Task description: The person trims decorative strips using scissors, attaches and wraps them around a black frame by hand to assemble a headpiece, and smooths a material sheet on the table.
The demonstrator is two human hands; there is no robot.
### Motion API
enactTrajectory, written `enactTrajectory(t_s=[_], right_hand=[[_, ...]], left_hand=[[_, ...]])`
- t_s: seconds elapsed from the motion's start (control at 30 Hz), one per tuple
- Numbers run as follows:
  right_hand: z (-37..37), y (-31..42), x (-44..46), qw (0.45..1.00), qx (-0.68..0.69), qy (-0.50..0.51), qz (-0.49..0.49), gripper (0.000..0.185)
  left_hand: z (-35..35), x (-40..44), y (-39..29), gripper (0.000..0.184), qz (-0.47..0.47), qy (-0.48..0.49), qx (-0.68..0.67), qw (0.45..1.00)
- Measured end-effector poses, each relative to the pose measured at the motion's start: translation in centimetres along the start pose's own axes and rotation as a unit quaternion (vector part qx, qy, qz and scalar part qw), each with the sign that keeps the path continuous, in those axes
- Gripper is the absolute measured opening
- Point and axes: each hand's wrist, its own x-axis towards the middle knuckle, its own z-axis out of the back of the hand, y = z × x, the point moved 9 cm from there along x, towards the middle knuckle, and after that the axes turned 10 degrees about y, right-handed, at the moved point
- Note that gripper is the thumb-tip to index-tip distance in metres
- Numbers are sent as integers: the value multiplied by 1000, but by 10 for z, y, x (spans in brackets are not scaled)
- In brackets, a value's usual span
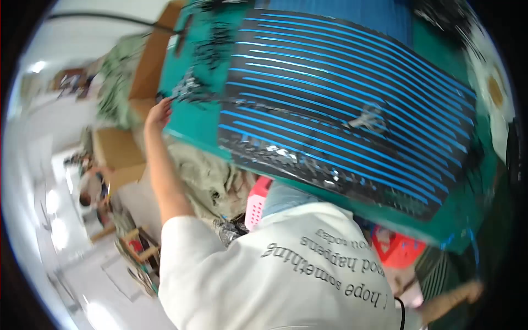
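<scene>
A black sheet with many parallel blue strips [341, 82] lies on the green table [192, 124]. My left hand [159, 113] is closed at the table's left edge, its fingertips at a small dark item too blurred to name. Beside it, shiny dark strands [190, 88] lie bunched on the green surface. Low at the right, away from the tabletop, my right hand [470, 291] is closed and smeared by motion, with a thin blue strip [475, 250] running down to it. A pale, shiny tangle [369, 118] rests on the striped sheet.
Below the table's near edge are a pink basket [256, 204], a red basket [397, 247] and pale green cloth [206, 176]. Cardboard boxes [118, 148] stand at the left. Another person [93, 187] is farther off, near a wooden stool [137, 245].
</scene>
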Motion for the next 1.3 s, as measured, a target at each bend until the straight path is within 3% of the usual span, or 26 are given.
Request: enactTrajectory(t_s=[0.03,0.07,0.1,0.13,0.23,0.3,0.43,0.47,0.5,0.53,0.57,0.63,0.67,0.7,0.73,0.77,0.8,0.83,0.87,0.9,0.93,0.97,1.03,1.07,1.2,1.3], right_hand=[[12,-48,-13,963,114,-7,-245,34],[88,-41,-16,855,217,2,-472,33],[161,25,-10,793,378,23,-478,37],[154,59,-26,781,401,23,-479,37],[156,171,-45,821,499,177,-215,30],[167,236,-70,812,522,260,-15,26],[202,359,-179,686,489,391,370,18],[260,381,-170,637,464,412,458,17],[289,393,-120,639,466,407,457,17],[336,432,-94,255,655,606,372,19],[366,462,-69,210,659,602,400,14],[455,488,22,214,750,441,444,11],[501,481,69,209,840,280,416,11],[541,478,97,197,863,193,424,14],[574,478,118,130,879,157,431,17],[607,481,125,66,876,145,455,19],[632,482,130,3,868,131,478,21],[645,486,138,7,870,125,476,21],[665,488,130,1,825,120,553,22],[676,486,118,-6,770,115,627,23],[677,483,119,-4,768,111,631,23],[678,480,121,-42,770,141,620,24],[678,476,124,-118,771,202,592,26],[678,475,123,-115,772,199,592,26],[655,508,118,-115,817,351,442,27],[652,506,107,-221,752,411,465,27]], left_hand=[[-6,-10,0,14,23,3,-24,999],[-17,-24,-6,14,24,-7,-4,1000],[-29,-40,-13,15,17,-11,1,1000],[-39,-57,-22,16,12,-10,6,1000],[-46,-92,-40,16,-38,7,26,999],[-60,-111,-39,16,-59,21,31,998],[-79,-164,-69,16,-156,8,106,982],[-94,-185,-84,15,-200,9,143,969],[-111,-207,-96,14,-244,10,178,953],[-126,-229,-105,14,-286,14,214,934],[-137,-244,-107,14,-287,17,212,934],[-172,-291,-125,10,-413,21,299,860],[-184,-310,-128,10,-420,24,297,857],[-206,-342,-136,11,-484,15,379,788],[-227,-371,-140,13,-541,3,455,707],[-234,-387,-144,13,-548,2,455,702],[-249,-412,-146,17,-598,-13,513,616],[-263,-432,-145,21,-638,-28,564,523],[-267,-439,-148,21,-641,-29,563,521],[-273,-452,-146,21,-668,-29,566,481],[-277,-464,-145,20,-694,-33,570,440],[-278,-475,-142,20,-717,-39,573,396],[-273,-482,-143,20,-727,-53,566,385],[-270,-486,-143,20,-737,-58,557,378],[-257,-484,-149,21,-762,-83,522,374],[-243,-474,-156,22,-777,-89,486,389]])
